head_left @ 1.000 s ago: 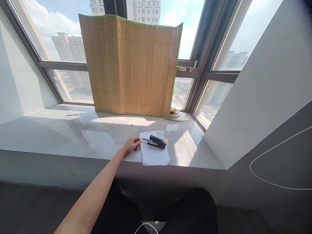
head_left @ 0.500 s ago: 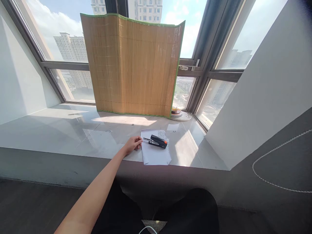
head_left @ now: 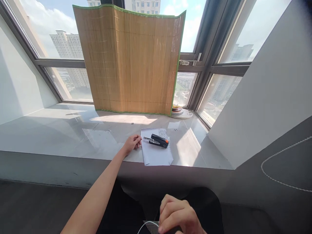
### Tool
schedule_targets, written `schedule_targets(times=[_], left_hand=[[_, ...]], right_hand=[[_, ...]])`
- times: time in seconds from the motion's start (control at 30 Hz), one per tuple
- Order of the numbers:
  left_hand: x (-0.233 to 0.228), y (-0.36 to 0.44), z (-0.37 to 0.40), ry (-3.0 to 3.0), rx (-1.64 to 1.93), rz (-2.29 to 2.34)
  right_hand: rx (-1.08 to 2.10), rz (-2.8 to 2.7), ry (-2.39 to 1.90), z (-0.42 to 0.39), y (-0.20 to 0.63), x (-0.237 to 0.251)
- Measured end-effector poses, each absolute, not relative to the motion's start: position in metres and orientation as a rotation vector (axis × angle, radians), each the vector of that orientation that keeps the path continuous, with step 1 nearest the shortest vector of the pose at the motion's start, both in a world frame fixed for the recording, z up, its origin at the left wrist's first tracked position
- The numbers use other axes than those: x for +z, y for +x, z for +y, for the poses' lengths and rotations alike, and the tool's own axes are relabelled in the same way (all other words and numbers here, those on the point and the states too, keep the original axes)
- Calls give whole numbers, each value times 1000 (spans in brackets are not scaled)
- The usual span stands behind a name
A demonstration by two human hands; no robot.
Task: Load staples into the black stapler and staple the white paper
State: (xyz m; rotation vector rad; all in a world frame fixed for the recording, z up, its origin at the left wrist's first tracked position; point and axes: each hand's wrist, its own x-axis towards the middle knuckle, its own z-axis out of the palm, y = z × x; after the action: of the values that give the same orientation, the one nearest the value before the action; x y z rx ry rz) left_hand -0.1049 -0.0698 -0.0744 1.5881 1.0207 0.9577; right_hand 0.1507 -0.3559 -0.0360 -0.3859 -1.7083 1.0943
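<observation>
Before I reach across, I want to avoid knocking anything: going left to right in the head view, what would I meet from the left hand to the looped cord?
Left hand → black stapler → stack of round, flat things → pale looped cord.

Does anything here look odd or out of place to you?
Mainly the bamboo mat: it stands upright and wavy in front of the window, blocking part of the view. The black stapler also lies open on the paper, its metal part sticking out. Nothing looks spilled.
</observation>
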Motion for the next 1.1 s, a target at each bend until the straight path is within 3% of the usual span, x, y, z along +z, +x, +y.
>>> schedule_targets(times=[0.13, 0.3, 0.43, 0.6, 0.77, 1.1], left_hand=[[-74, -104, -68, 1560, 1049, 1106], [-67, -108, -70, 1639, 1410, 1647], [-62, -122, -54, 1815, 1326, 1965], [-59, -141, -2, 1846, 1106, 2159], [-71, -133, 44, 2160, 994, 2041], [-85, -128, 49, 2271, 843, 1941]], right_hand=[[712, -1530, -708, -265, 208, -31], [391, -1658, -1621, -102, 259, -26], [100, -1693, -1983, -16, 267, -55], [-52, -1747, -2011, 16, 273, -91], [39, -1852, -1897, 30, 287, -98], [100, -1754, -1831, 32, 298, -96]])
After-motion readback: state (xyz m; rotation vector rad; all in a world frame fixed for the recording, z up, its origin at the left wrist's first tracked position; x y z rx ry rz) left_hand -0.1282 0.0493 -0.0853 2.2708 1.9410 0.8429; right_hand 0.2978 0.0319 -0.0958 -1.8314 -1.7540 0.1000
